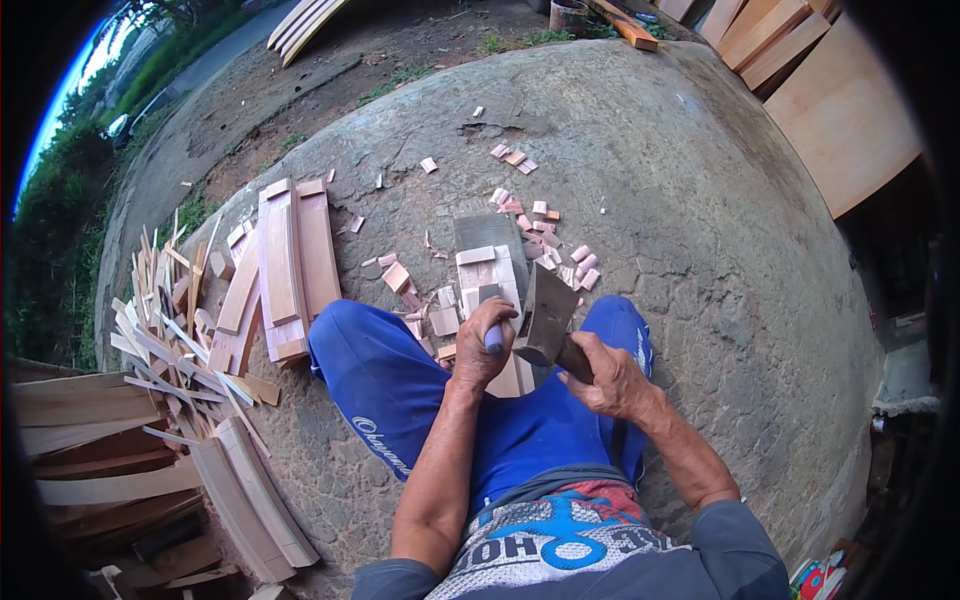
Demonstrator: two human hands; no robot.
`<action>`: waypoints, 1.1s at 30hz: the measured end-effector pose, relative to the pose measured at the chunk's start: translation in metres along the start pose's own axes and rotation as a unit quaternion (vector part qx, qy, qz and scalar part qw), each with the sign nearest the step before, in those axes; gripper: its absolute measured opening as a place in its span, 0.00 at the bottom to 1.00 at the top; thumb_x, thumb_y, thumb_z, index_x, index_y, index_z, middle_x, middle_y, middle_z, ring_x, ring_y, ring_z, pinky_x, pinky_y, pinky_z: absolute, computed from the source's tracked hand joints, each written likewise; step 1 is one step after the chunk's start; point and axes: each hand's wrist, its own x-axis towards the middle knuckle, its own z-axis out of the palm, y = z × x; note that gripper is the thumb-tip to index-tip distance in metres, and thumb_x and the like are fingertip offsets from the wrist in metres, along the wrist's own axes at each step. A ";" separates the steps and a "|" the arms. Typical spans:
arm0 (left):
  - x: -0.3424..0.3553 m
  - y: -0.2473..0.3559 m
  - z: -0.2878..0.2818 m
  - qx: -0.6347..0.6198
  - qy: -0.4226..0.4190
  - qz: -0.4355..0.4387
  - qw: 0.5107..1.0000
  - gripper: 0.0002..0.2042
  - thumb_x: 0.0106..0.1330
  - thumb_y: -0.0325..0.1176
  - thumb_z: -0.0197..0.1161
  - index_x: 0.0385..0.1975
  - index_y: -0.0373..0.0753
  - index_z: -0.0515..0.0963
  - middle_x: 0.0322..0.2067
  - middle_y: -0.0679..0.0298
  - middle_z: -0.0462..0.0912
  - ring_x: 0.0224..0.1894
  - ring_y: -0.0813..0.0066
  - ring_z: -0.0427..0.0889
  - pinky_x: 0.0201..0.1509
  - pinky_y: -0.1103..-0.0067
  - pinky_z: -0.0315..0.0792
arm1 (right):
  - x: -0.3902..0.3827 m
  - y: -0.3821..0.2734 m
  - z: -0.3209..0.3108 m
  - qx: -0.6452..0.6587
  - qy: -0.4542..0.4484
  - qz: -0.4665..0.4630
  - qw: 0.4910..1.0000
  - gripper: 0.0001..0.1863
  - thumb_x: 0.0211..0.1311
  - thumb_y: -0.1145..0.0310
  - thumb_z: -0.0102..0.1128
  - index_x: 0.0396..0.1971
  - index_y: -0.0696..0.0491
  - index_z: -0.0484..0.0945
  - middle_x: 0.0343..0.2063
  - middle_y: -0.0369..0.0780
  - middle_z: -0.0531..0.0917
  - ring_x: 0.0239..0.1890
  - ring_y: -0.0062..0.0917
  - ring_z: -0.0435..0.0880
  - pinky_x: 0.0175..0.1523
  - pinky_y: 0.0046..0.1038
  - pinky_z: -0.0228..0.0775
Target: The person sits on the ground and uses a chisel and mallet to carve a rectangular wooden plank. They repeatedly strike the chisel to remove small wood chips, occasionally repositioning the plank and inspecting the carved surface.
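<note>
My left hand [478, 348] is closed round a chisel [493, 338] with a bluish-purple handle. The chisel's flat blade points away from me, over a pale wooden piece [505, 272] between my knees. A raised block shows at that piece's far end. In my right hand [612, 378] I grip the wooden handle of a hammer with a big, dark, blocky head [548, 312]. The head is close to the right of the chisel handle and covers part of the wooden piece. Beneath the work a grey board [484, 230] reaches outward; whether blade and wood touch is hard to tell.
Small offcuts [545, 240] lie scattered around the work on rough concrete [740, 290]. Left of my knee are notched wooden pieces [300, 260] and a heap of thin splinters [165, 310]. Stacked planks [100, 440] fill the lower left. Large boards [840, 110] lean at the upper right.
</note>
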 end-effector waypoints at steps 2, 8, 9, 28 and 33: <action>-0.001 -0.006 -0.002 -0.095 -0.023 -0.073 0.993 0.11 0.59 0.24 0.67 0.42 0.37 0.81 0.45 0.54 0.86 0.55 0.53 0.84 0.60 0.68 0.77 | 0.006 -0.003 -0.004 -0.084 0.017 -0.094 0.992 0.32 0.50 0.74 0.72 0.56 0.56 0.68 0.31 0.45 0.82 0.28 0.43 0.87 0.30 0.38 0.80; -0.001 0.004 -0.005 0.003 0.006 -0.022 1.000 0.08 0.60 0.23 0.63 0.40 0.37 0.80 0.43 0.54 0.86 0.48 0.54 0.86 0.54 0.69 0.79 | 0.016 -0.055 -0.027 -0.132 0.010 -0.345 0.929 0.22 0.50 0.74 0.68 0.46 0.56 0.72 0.25 0.39 0.80 0.24 0.30 0.85 0.27 0.30 0.78; 0.003 0.009 -0.003 -0.005 0.018 -0.008 1.000 0.09 0.60 0.20 0.60 0.39 0.37 0.80 0.41 0.52 0.85 0.46 0.50 0.86 0.52 0.68 0.80 | 0.022 -0.045 -0.014 -0.130 0.083 -0.373 0.915 0.13 0.56 0.71 0.62 0.39 0.50 0.69 0.19 0.31 0.71 0.17 0.21 0.76 0.18 0.25 0.62; -0.007 -0.015 -0.008 -0.043 0.087 -0.130 0.987 0.11 0.69 0.24 0.62 0.49 0.36 0.84 0.40 0.62 0.88 0.42 0.72 0.87 0.50 0.74 0.81 | 0.010 -0.012 0.014 -0.221 -0.073 -0.165 0.958 0.11 0.54 0.74 0.64 0.34 0.53 0.71 0.19 0.38 0.76 0.20 0.30 0.85 0.22 0.33 0.79; -0.005 0.010 -0.006 -0.034 0.009 -0.008 0.999 0.16 0.54 0.21 0.63 0.45 0.34 0.82 0.43 0.54 0.86 0.56 0.53 0.86 0.64 0.67 0.75 | -0.013 -0.014 0.019 -0.154 -0.063 -0.165 0.972 0.13 0.48 0.76 0.64 0.33 0.54 0.71 0.19 0.38 0.74 0.20 0.29 0.85 0.22 0.32 0.78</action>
